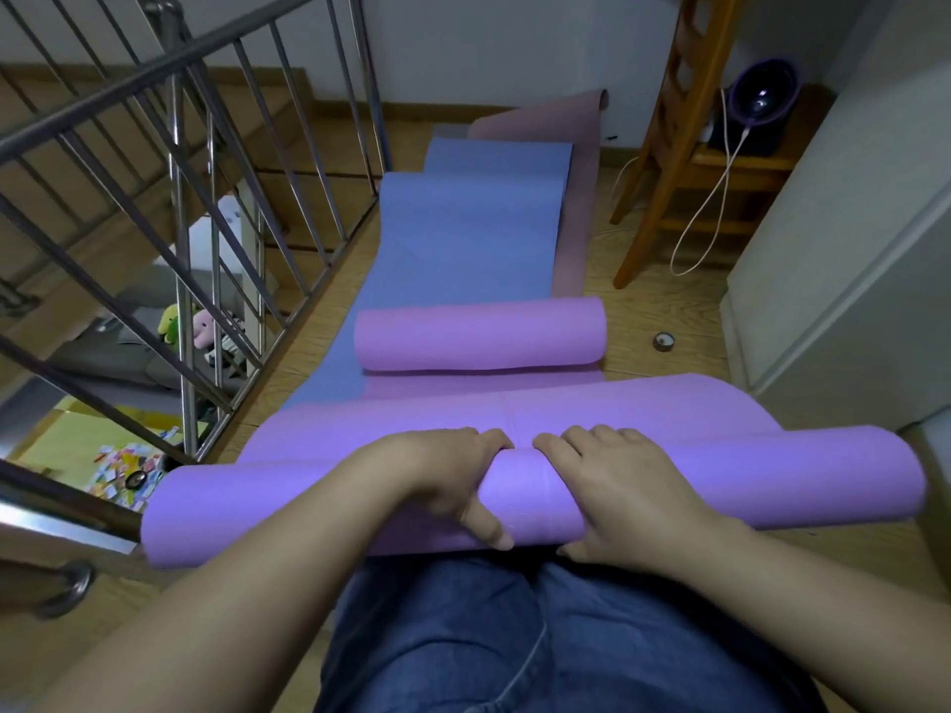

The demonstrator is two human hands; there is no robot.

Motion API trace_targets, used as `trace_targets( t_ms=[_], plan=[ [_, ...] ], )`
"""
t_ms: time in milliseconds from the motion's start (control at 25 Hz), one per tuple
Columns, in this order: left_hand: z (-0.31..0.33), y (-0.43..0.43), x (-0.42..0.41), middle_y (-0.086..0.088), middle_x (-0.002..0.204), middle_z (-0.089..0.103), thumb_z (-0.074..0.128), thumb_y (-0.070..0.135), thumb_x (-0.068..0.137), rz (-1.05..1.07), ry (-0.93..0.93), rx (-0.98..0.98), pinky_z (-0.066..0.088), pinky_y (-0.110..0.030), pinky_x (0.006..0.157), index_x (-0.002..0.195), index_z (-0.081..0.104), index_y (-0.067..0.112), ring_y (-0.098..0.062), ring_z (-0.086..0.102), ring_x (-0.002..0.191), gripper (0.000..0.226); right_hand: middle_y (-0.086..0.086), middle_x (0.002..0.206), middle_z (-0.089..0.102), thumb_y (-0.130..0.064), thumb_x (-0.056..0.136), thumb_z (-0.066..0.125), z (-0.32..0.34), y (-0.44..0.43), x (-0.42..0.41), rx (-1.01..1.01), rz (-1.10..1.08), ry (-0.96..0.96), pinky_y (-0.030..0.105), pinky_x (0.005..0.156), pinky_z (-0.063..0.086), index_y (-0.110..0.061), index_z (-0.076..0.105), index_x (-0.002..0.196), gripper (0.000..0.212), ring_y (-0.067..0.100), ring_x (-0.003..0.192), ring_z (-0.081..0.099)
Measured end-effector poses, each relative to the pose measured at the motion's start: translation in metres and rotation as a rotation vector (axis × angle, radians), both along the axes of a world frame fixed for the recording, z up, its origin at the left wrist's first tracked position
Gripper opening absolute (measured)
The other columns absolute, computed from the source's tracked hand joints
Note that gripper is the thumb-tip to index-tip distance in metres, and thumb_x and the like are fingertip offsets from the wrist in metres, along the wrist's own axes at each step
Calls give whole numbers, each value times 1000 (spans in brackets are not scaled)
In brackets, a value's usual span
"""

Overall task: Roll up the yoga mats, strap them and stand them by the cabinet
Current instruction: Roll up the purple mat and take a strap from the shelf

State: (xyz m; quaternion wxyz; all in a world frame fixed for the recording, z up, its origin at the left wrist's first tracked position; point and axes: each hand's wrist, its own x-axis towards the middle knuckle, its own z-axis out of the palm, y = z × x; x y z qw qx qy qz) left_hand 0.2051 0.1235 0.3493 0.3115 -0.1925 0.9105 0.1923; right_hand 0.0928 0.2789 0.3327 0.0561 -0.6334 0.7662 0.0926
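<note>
A purple yoga mat (746,481) lies across the floor in front of my knees, its near end wound into a thick roll. My left hand (453,470) grips the roll at its middle, fingers curled over the top and thumb underneath. My right hand (612,486) grips it just to the right in the same way. Beyond it, the mat's far end is curled into a smaller pink-purple roll (478,334). A blue mat (463,234) stretches away flat, with a dusty pink mat (576,198) under it along the right.
A metal stair railing (216,208) runs along the left with a stairwell drop behind it. A wooden ladder-like frame (664,146) and a white cable stand at the back right. A pale cabinet (849,280) fills the right side. A small round object (664,341) lies on the floor.
</note>
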Motion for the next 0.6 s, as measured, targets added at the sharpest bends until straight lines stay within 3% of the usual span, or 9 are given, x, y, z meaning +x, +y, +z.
trace_targets(
  t_ms=[120, 200, 320, 480, 600],
  plan=[
    [-11, 27, 9, -4, 135, 39, 70, 56, 73, -74, 172, -361, 35, -42, 98, 145, 19, 23, -28, 42, 121, 95, 1, 119, 55, -57, 64, 74, 8, -18, -16, 80, 0, -154, 35, 82, 44, -23, 35, 134, 87, 26, 105, 55],
    [-19, 38, 14, -4, 136, 37, 67, 57, 75, -86, 247, -502, 31, -41, 99, 147, 13, 22, -28, 42, 122, 97, 2, 119, 59, -60, 60, 77, 10, -31, -25, 163, 11, -227, 34, 79, 46, -22, 37, 131, 90, 26, 104, 57],
    [-20, 27, 12, -4, 134, 41, 68, 59, 73, -66, 289, -478, 35, -38, 93, 145, 16, 24, -27, 46, 119, 96, 2, 123, 57, -61, 60, 77, 10, -31, -27, 171, -5, -252, 35, 84, 46, -22, 36, 133, 92, 25, 108, 55],
    [-18, 21, 7, -4, 131, 44, 70, 61, 69, -63, 280, -406, 39, -39, 88, 143, 21, 26, -29, 48, 116, 95, 3, 131, 46, -57, 69, 70, 1, -1, -23, 1, 26, 1, 39, 93, 40, -23, 20, 145, 97, 27, 116, 48],
    [-14, 10, -4, -4, 126, 50, 72, 60, 66, -53, 209, -288, 43, -38, 86, 138, 28, 26, -29, 52, 111, 91, 4, 121, 55, -56, 66, 71, 2, -6, -30, 28, 8, -11, 36, 84, 43, -22, 32, 136, 87, 28, 107, 54]
  ],
)
